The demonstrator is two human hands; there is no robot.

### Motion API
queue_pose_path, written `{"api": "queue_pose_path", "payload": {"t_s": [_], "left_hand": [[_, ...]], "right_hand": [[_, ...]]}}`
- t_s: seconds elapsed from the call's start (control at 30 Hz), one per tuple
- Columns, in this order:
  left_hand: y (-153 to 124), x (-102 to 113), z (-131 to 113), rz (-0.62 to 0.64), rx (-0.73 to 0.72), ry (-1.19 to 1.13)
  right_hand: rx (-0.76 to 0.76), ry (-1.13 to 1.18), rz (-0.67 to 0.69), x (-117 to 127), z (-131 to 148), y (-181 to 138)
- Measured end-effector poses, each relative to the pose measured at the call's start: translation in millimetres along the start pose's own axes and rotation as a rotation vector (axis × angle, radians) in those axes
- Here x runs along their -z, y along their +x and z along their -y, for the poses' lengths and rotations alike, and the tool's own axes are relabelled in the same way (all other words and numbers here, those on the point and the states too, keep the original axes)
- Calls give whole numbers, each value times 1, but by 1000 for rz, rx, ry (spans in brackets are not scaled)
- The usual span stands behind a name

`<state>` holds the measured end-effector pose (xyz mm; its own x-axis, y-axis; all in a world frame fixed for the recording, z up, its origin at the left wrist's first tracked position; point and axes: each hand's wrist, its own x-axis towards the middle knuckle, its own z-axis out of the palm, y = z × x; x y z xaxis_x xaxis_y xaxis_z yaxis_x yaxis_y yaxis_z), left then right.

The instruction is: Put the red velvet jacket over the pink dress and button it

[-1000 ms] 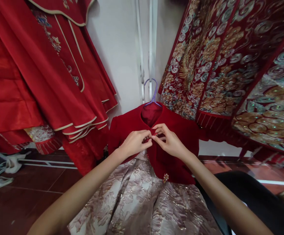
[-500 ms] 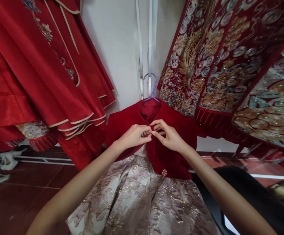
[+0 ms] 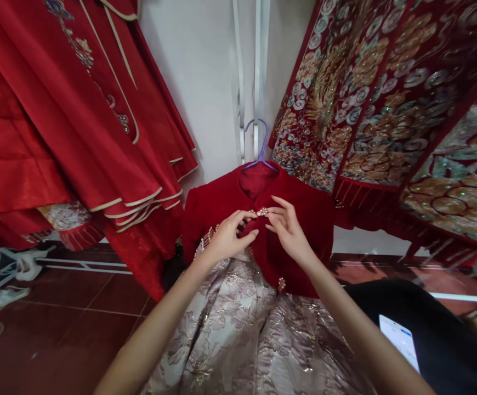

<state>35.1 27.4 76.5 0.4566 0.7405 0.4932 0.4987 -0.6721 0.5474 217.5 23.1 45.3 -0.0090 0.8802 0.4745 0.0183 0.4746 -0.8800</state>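
A short red velvet jacket point(image 3: 230, 192) hangs over a pale brocade dress point(image 3: 226, 312) on a purple hanger point(image 3: 260, 156). At the jacket's neckline shows a pearly, jewelled clasp point(image 3: 262, 212). My left hand point(image 3: 232, 233) rests at the left front edge, fingertips at the clasp and thumb held apart from them. From the other side my right hand point(image 3: 290, 230) touches the clasp's right end with spread, lightly bent fingers. Lower on the right front is a second pearl clasp point(image 3: 282, 283). Beaded trim point(image 3: 206, 238) shows beside my left hand.
Red garments with pale piping point(image 3: 140, 181) hang at left. Sequinned, embroidered red garments point(image 3: 365, 126) hang at right. White rack posts point(image 3: 257, 66) stand behind the hanger. A lit phone point(image 3: 398, 340) lies on a black surface point(image 3: 386, 299); a power strip point(image 3: 8, 296) is on the tiled floor.
Both hands have loosened from a pinch at the jacket's front, and the neckline clasp has come into view between them. The view has shifted slightly, showing more of the phone.
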Motion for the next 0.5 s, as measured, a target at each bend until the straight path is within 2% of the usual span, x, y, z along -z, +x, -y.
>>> {"api": "queue_pose_path", "payload": {"t_s": [0.07, 0.13, 0.27, 0.37, 0.43, 0.5], "left_hand": [[-19, -11, 8, -66, 35, 18], [-36, -18, 16, -101, 47, 142], [-61, -13, 30, -110, 61, 399], [-77, -6, 43, -106, 46, 477], [-87, -7, 55, -152, 42, 501], [-97, -14, 70, -232, 45, 519]], "right_hand": [[-58, 35, -130, -2, -17, -19], [-80, -44, -144, -4, -28, -36], [91, -392, -64, -10, -32, -54], [187, -585, 93, -20, -34, -59], [222, -648, 178, -24, -40, -61], [257, -687, 148, -21, -50, -62]]}}
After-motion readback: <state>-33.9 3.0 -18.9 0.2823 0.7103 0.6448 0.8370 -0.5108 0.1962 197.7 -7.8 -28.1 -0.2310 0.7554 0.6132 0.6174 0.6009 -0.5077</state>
